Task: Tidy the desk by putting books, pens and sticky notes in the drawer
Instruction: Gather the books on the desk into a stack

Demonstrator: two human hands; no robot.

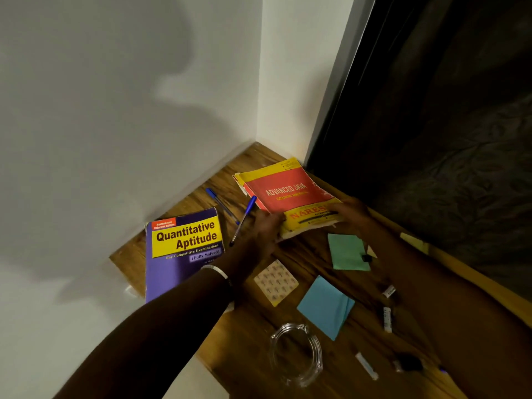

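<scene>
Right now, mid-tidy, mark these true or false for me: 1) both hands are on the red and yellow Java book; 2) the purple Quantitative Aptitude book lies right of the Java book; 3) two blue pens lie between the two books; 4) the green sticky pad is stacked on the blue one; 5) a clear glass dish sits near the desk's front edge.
1) True: the left hand and right hand hold the Java book at its near edge.
2) False: the purple book lies to its left.
3) True: two blue pens lie there.
4) False: the green sticky pad and the blue sticky pad lie apart.
5) True: the glass dish sits there.
</scene>
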